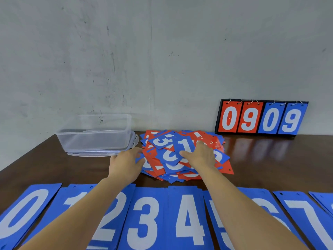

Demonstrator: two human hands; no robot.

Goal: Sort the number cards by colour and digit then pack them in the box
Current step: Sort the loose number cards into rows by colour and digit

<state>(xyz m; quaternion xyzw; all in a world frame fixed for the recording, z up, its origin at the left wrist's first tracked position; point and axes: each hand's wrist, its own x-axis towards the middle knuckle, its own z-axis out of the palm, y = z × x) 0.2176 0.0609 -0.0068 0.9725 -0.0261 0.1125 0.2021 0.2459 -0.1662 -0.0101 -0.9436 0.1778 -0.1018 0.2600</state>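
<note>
1. Table [270, 159]: dark and glossy, so cards will probably skate on it. Nudge anything and it travels.
2. Sorted row of blue cards [144, 219], 0 up through 7, along the near edge. Both forearms hang right over it, so pulling an arm back low could drag the 2 or the 5 out of line.
3. Mixed pile [156, 165] of red and blue cards, mid-table, loose and fanned. Lift one card carelessly and its neighbours will likely slide off with it.
4. Scoreboard [261, 118] against the wall reads 0909, well apart from the action.
5. Clear box [93, 139], nothing packed in it yet, sitting on its lid [134, 141] just left of the pile.
6. Blue 1 card [183, 144] on top of the pile: my right hand [200, 156] has fingers and thumb clamped on it. It belongs in the row's 1 spot, which is half hidden under my left arm, so misplacing is easy.
7. Left hand [126, 165] touches the pile's left edge; I can't tell whether it pinches anything.
</note>
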